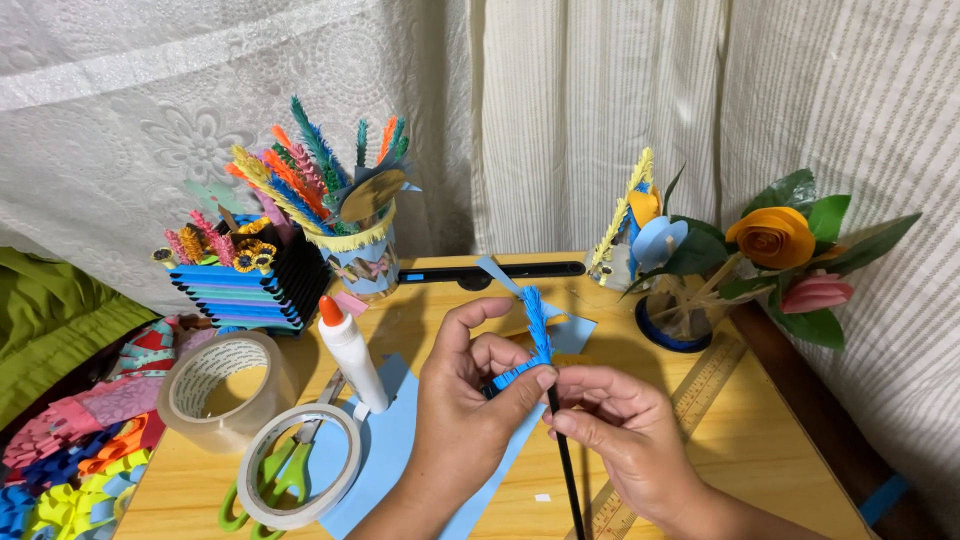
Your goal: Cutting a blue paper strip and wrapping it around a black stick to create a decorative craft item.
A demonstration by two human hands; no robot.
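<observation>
Blue fringed paper [537,322] is pinched by the left hand [470,400] above the yellow table [760,450]. A thin black stick [566,462] is gripped by the right hand [625,440], and its top end is hidden where the fingers meet. Its bottom end is cut off by the picture edge. Green scissors [280,475] are partly covered by a white tape roll [300,465]. A glue bottle [352,355] is stood nearby.
</observation>
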